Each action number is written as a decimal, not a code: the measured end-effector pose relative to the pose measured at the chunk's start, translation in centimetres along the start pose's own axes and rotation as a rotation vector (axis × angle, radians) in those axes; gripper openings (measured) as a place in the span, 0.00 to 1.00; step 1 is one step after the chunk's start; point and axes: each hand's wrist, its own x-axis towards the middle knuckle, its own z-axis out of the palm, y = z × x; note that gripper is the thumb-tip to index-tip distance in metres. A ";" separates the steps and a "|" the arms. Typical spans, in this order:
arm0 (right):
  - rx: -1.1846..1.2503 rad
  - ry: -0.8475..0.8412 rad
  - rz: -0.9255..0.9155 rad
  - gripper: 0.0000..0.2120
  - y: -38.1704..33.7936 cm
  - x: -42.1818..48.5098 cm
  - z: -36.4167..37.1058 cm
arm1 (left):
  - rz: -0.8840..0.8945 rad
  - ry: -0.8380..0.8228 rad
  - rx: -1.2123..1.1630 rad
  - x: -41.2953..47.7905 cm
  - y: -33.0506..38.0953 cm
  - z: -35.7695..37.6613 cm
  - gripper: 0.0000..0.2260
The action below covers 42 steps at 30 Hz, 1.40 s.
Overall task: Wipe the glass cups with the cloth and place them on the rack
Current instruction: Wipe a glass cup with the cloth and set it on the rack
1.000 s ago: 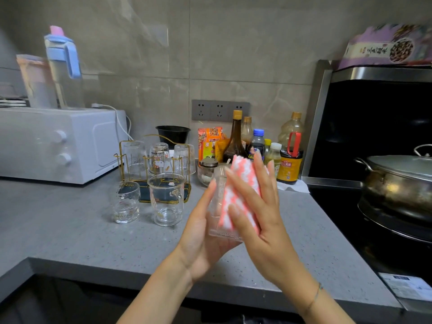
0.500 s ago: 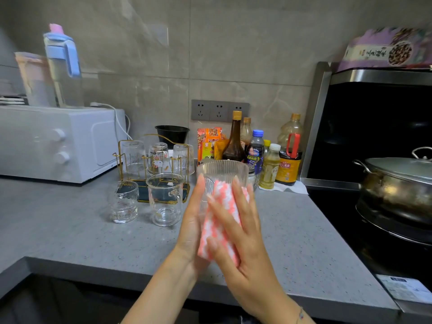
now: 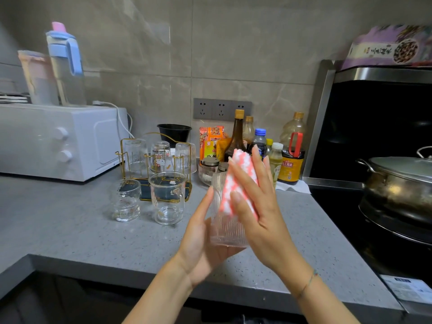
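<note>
Right hand (image 3: 259,206) has slid the pink cloth (image 3: 238,181) up to the rim, fingers flat and pressing. Left hand (image 3: 201,242) wraps the ribbed cup (image 3: 228,228), held in the air right of the rack (image 3: 145,190). Push too hard and wet glass might squirt out and smash.

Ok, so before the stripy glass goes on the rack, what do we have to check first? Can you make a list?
1. Glass is held: ok. The left hand grips the ribbed glass low down.
2. Cloth on the glass: ok. The right hand presses the cloth flat against its side.
3. Glass wiped all round: cannot tell.
4. Free spot on the rack: cannot tell. Upturned cups fill the back row and the front is hidden.
5. Way to the rack: not ok. A small cup and a bigger cup stand on the counter right in front of it.
</note>
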 end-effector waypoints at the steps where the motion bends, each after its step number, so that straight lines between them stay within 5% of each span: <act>1: -0.012 -0.004 -0.003 0.24 0.0 0.0 0.1 | 0.003 0.003 -0.002 0.0 0.0 0.0 0.27; 9: -0.026 -0.061 -0.023 0.26 -0.1 -2.5 1.6 | 0.106 -0.044 -0.026 0.0 0.1 0.4 0.20; 13: -0.112 -0.100 -0.084 0.26 -0.5 -4.4 2.3 | 0.053 -0.128 -0.115 0.3 0.1 0.0 0.29; 20: -0.127 0.002 -0.096 0.24 -0.8 -2.7 1.6 | 0.042 -0.082 -0.095 0.1 0.2 0.3 0.22; 27: -0.049 0.034 -0.033 0.24 -0.4 0.4 -0.5 | 0.042 -0.084 0.005 0.1 -0.7 0.0 0.28; 35: -0.041 -0.064 -0.080 0.29 -0.9 -2.4 0.8 | 0.095 -0.057 -0.121 0.7 -0.4 0.5 0.24; 42: -0.302 -0.062 -0.222 0.39 0.1 -3.3 1.1 | 0.043 -0.126 -0.185 0.2 -0.2 0.9 0.25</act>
